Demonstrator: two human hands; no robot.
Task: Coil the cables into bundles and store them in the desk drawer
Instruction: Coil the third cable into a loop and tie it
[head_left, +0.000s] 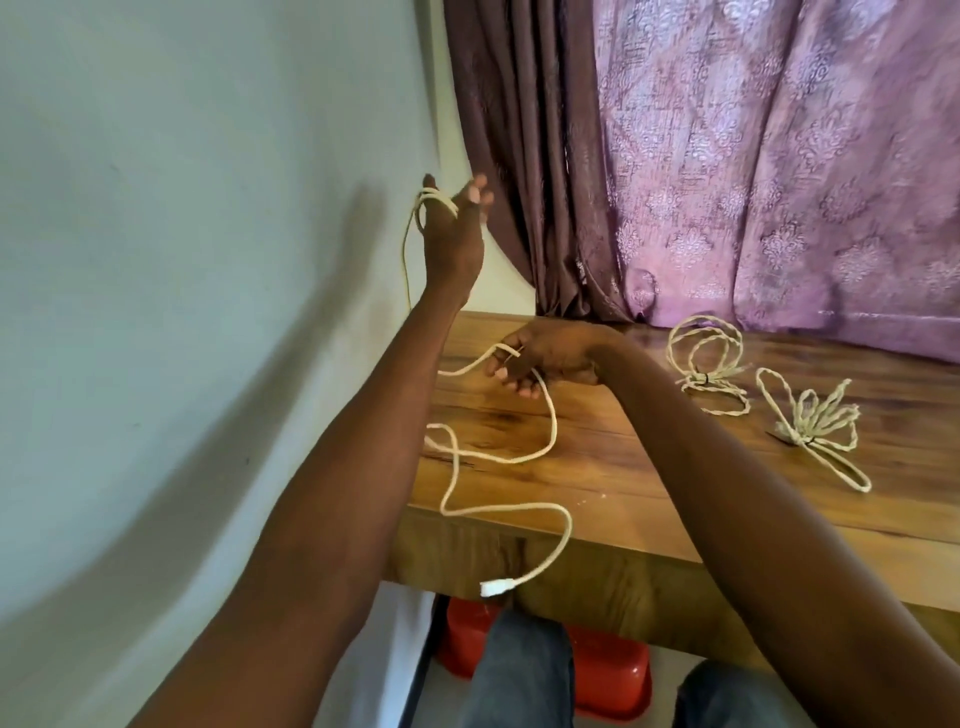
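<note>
Now cable (551, 426) btwn hands — looped.

Purple curtain (753, 156), red tub (608, 675)

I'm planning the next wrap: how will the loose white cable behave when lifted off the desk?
Probably floppy: the white cable snakes in loose curves over the desk. Its plug dangles past the edge, so it may swing. Likely light, since the left hand carries loops on its thumb.

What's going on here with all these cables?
A person is coiling a white cable. The left hand, raised by the wall, has loops wrapped round its thumb; the right hand pinches the slack above the wooden desk. The plug end dangles off the desk's front edge. Two tied bundles lie to the right.
</note>
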